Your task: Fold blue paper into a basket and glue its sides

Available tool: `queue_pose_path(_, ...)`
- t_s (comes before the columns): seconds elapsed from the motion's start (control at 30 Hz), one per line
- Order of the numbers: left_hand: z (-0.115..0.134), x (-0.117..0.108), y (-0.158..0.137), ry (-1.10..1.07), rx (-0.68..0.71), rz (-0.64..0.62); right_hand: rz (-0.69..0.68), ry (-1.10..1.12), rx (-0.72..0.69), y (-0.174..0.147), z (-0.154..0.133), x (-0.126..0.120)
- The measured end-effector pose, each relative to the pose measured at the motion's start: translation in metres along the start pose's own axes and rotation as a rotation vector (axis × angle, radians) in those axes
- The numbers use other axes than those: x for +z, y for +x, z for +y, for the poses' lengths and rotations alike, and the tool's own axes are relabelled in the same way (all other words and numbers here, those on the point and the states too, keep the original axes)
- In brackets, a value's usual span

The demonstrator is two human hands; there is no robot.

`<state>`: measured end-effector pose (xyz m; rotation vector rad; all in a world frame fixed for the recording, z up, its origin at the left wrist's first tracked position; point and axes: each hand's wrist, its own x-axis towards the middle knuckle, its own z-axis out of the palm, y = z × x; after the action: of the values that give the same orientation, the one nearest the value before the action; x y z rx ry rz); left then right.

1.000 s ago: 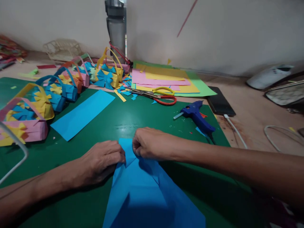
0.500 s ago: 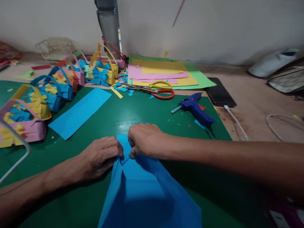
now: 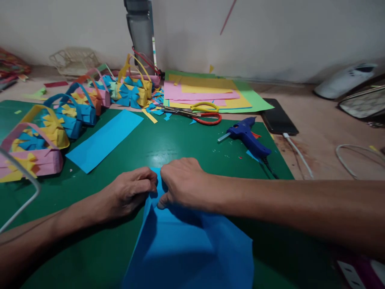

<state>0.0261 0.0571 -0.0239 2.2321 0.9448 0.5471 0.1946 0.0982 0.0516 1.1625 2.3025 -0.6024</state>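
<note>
A large sheet of blue paper (image 3: 186, 249), partly folded, lies in front of me on the green mat (image 3: 168, 140). My left hand (image 3: 134, 190) is closed on its far left edge, fingers curled. Pressed against the far end just to the right, my right hand (image 3: 183, 182) grips the fold with its fingers bent and its thumb on the paper. The fingertips of both hands are partly hidden. Beyond my left hand rests a flat blue paper strip (image 3: 105, 138).
Several small paper baskets (image 3: 67, 120) line the left side. Scissors (image 3: 207, 114) lie before stacked coloured paper (image 3: 207, 90). A blue glue gun (image 3: 248, 136) is at the right, near a phone (image 3: 279, 116) with a white cable. A white wire (image 3: 30, 192) crosses the left edge.
My right thumb has moved slightly toward me and left along the fold. The blue paper's near part has opened out and flattened somewhat. My left hand has shifted slightly upward.
</note>
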Motion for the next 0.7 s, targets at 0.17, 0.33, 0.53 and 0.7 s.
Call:
queue_pose_path(0.17,0.008,-0.005,0.003,0.029,0.130,0.028,0.008,0.030,0.012,-0.001,-0.002,0.000)
queue_pose_path(0.33,0.009,-0.005,0.004,0.019,0.153,0.050,-0.025,0.027,0.044,-0.003,0.001,-0.008)
queue_pose_path(0.53,0.008,-0.004,0.005,0.011,0.168,0.044,-0.033,0.040,0.034,0.000,0.007,-0.010)
queue_pose_path(0.7,0.007,-0.006,0.007,0.033,0.173,0.006,-0.033,0.070,0.013,0.000,0.014,-0.014)
